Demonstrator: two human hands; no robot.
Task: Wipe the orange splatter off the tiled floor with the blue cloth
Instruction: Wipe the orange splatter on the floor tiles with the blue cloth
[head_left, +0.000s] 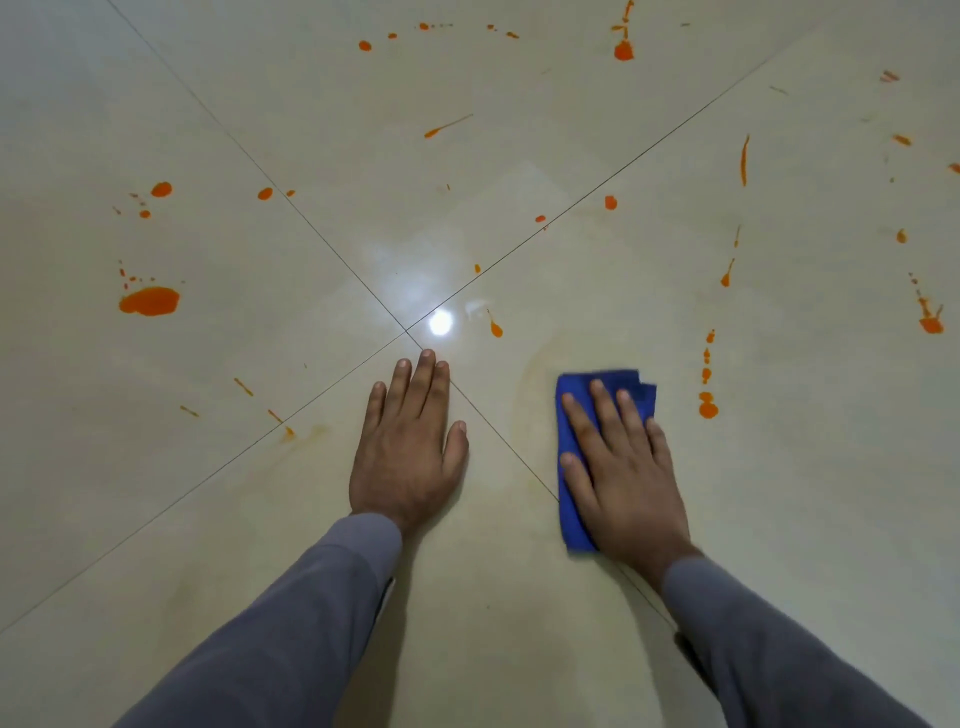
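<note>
Item: folded blue cloth (605, 395), lying flat on the glossy cream tiled floor (779, 519) to the right of the point where four tile corners meet. It is pinned under the right hand (623, 467), whose fingers are laid straight and spread over it; nothing is gripped, the cloth is merely pressed down, presumably so that the palm's weight carries into each stroke.

Item: left hand (408, 447), laid flat and open on bare tile across a grout line (493, 426), holding nothing; judged to be a prop for the leaning body. Both arms are covered by grey sleeves (291, 623).

Item: orange splatter (150, 301), in blobs and streaks towards the far and side edges of the view. The nearest drops (707, 405) lie just right of the cloth.

Item: faint yellowish smears (524, 384) around the cloth, judged to be wiped residue. Most of the task is judged outstanding.
</note>
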